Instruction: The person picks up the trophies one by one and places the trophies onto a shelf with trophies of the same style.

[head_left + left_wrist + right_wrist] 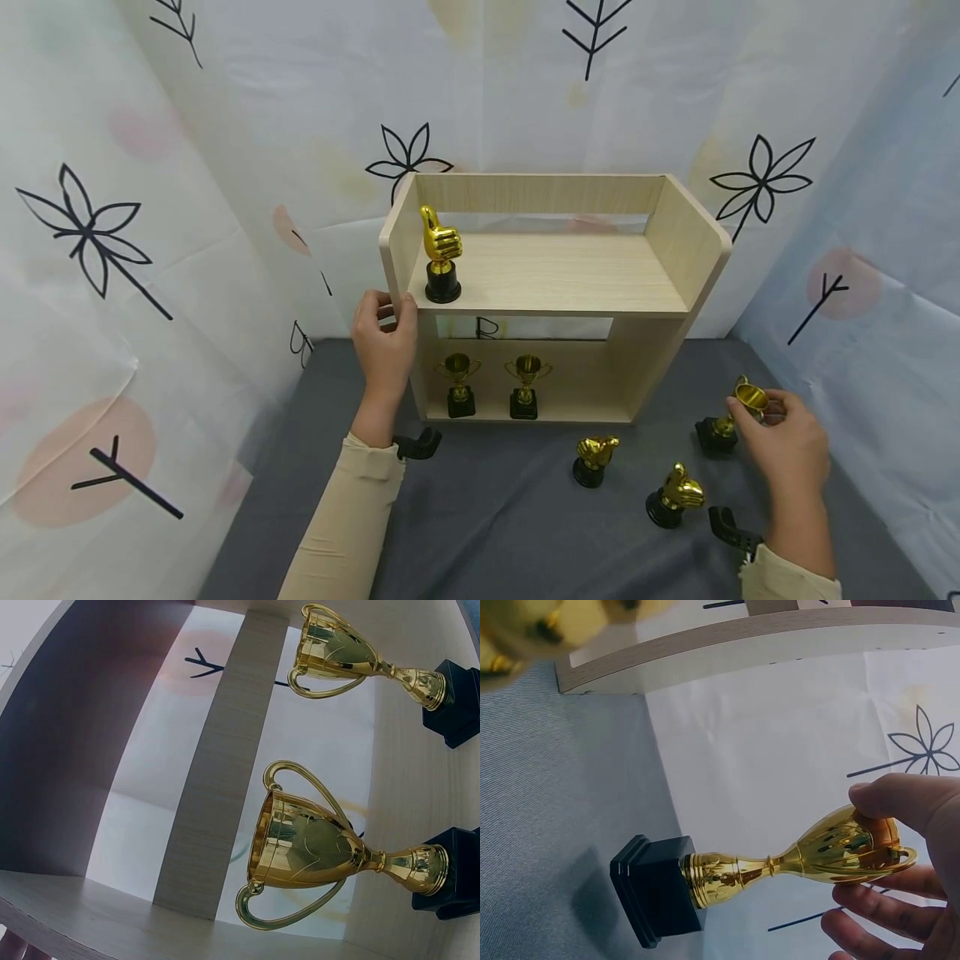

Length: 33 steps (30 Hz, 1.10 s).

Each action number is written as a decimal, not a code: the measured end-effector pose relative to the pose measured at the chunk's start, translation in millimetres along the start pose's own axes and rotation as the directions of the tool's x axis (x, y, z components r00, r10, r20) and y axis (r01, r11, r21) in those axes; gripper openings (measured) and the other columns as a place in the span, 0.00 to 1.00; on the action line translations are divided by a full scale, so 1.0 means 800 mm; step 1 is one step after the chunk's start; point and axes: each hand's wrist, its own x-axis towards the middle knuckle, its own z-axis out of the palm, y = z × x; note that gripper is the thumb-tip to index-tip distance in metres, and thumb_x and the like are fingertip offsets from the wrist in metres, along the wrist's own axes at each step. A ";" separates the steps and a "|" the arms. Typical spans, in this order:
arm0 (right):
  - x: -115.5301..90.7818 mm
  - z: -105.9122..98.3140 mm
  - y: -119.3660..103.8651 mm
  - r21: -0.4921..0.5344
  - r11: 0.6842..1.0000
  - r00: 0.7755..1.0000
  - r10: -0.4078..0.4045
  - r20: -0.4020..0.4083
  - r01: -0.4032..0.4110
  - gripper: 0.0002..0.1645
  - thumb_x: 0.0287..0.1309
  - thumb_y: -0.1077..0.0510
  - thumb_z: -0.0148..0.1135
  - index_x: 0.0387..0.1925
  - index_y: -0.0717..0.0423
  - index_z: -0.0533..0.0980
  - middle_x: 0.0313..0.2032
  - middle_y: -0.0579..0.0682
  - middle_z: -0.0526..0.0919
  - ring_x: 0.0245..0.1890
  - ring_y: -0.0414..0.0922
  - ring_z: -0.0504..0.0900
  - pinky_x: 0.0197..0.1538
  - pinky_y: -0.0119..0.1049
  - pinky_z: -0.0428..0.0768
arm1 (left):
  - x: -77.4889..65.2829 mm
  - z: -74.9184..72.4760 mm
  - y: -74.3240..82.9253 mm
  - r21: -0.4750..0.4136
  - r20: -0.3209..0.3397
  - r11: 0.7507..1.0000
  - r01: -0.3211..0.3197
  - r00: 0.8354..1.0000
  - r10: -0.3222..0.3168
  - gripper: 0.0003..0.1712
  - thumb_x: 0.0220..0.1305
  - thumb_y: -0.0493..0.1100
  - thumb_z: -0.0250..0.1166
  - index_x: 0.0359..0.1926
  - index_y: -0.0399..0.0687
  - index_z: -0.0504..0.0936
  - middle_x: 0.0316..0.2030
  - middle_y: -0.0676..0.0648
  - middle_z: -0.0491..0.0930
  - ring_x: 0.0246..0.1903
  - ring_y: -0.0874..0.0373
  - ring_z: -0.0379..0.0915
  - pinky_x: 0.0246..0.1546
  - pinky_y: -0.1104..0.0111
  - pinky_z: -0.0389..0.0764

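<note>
My left hand (384, 346) grips the left side panel of a two-tier light wooden shelf (562, 271), thumb at its front edge. My right hand (791, 437) holds a gold trophy cup (840, 844) by its bowl, between thumb and fingers. This cup has a black base; whether that base touches the cloth I cannot tell. On the lower tier stand two similar cups, the left one (459, 379) and the right one (527, 375), both large in the left wrist view. A gold thumbs-up trophy (441, 250) stands at the left of the upper tier.
Two more thumbs-up trophies stand on the grey cloth (495, 508) before the shelf: one near its front (592, 458), another farther right (675, 496). Patterned white fabric (525, 108) hangs behind and on both sides. A black strap piece (735, 529) juts from the right wrist.
</note>
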 end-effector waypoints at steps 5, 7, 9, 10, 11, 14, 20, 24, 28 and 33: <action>-0.002 -0.003 -0.003 0.007 1.000 1.000 -0.001 0.006 0.001 0.49 0.72 0.31 0.58 0.76 0.63 0.66 0.67 0.70 0.76 0.64 0.66 0.77 0.50 0.64 0.79 | 0.000 0.001 -0.001 -0.005 0.000 1.000 -0.004 1.000 0.004 0.15 0.75 0.49 0.65 0.39 0.40 0.80 0.41 0.39 0.81 0.41 0.49 0.85 0.40 0.51 0.89; -0.004 -0.004 -0.005 0.008 1.000 1.000 -0.003 0.006 0.003 0.49 0.72 0.31 0.58 0.76 0.64 0.66 0.67 0.71 0.76 0.64 0.66 0.77 0.52 0.64 0.79 | 0.000 0.001 -0.001 -0.002 0.000 1.000 -0.005 1.000 0.005 0.15 0.75 0.48 0.65 0.39 0.40 0.80 0.40 0.39 0.81 0.41 0.49 0.85 0.40 0.53 0.89; -0.007 -0.006 -0.007 0.012 1.000 1.000 -0.003 0.005 0.003 0.48 0.72 0.32 0.58 0.76 0.64 0.66 0.67 0.71 0.76 0.64 0.66 0.77 0.52 0.65 0.79 | 0.000 0.001 -0.002 0.001 0.000 1.000 -0.004 1.000 0.004 0.15 0.75 0.48 0.65 0.38 0.39 0.80 0.40 0.39 0.81 0.41 0.48 0.85 0.39 0.55 0.89; -0.008 -0.007 -0.009 0.015 1.000 1.000 -0.004 0.004 0.004 0.48 0.72 0.32 0.59 0.76 0.64 0.66 0.66 0.71 0.76 0.64 0.66 0.77 0.53 0.65 0.79 | -0.001 0.000 -0.002 0.001 0.000 1.000 -0.003 1.000 0.003 0.15 0.75 0.48 0.65 0.39 0.39 0.80 0.40 0.39 0.80 0.40 0.48 0.85 0.39 0.55 0.89; -0.009 -0.008 -0.010 0.018 1.000 1.000 -0.006 0.002 0.006 0.48 0.72 0.32 0.59 0.76 0.64 0.66 0.66 0.71 0.76 0.64 0.66 0.77 0.53 0.65 0.79 | -0.001 0.000 -0.002 0.002 -0.001 1.000 0.000 1.000 0.000 0.15 0.75 0.48 0.65 0.38 0.39 0.80 0.40 0.40 0.81 0.40 0.48 0.85 0.39 0.56 0.89; -0.013 -0.013 -0.016 0.033 0.999 1.000 -0.013 -0.006 0.013 0.48 0.71 0.33 0.60 0.76 0.63 0.66 0.66 0.71 0.76 0.64 0.66 0.77 0.53 0.64 0.78 | -0.001 -0.001 -0.002 0.005 -0.001 1.000 0.002 1.000 -0.002 0.15 0.75 0.48 0.65 0.39 0.40 0.80 0.40 0.40 0.80 0.41 0.47 0.85 0.39 0.56 0.89; -0.021 -0.019 -0.027 0.057 0.998 0.999 -0.031 -0.027 0.032 0.46 0.72 0.35 0.61 0.76 0.63 0.67 0.66 0.70 0.77 0.64 0.66 0.77 0.53 0.62 0.77 | 0.000 -0.001 -0.002 0.005 -0.002 1.000 -0.001 1.000 0.001 0.15 0.75 0.49 0.64 0.39 0.39 0.80 0.40 0.39 0.81 0.41 0.46 0.85 0.39 0.53 0.89; -0.025 -0.022 -0.030 0.070 0.997 0.999 -0.043 -0.030 0.045 0.45 0.72 0.36 0.62 0.76 0.64 0.67 0.66 0.71 0.76 0.64 0.67 0.76 0.55 0.64 0.76 | 0.000 0.000 -0.003 -0.003 -0.002 1.000 -0.001 1.000 0.001 0.15 0.75 0.49 0.64 0.39 0.40 0.80 0.40 0.39 0.81 0.41 0.45 0.86 0.39 0.50 0.89; -0.028 -0.024 -0.032 0.065 0.995 0.997 -0.072 -0.018 0.073 0.45 0.72 0.37 0.62 0.75 0.64 0.68 0.65 0.72 0.76 0.64 0.67 0.76 0.56 0.65 0.76 | -0.001 0.001 -0.003 -0.014 -0.005 1.000 -0.002 1.000 0.002 0.14 0.75 0.48 0.64 0.39 0.40 0.80 0.40 0.38 0.81 0.42 0.42 0.85 0.40 0.48 0.89; -0.029 -0.026 -0.032 0.039 0.991 0.992 -0.127 0.008 0.127 0.45 0.72 0.36 0.62 0.74 0.66 0.68 0.64 0.73 0.76 0.63 0.69 0.76 0.54 0.66 0.76 | -0.001 0.001 -0.003 -0.019 -0.005 1.000 -0.003 1.000 0.003 0.15 0.75 0.48 0.64 0.39 0.40 0.80 0.41 0.38 0.81 0.42 0.42 0.85 0.39 0.47 0.89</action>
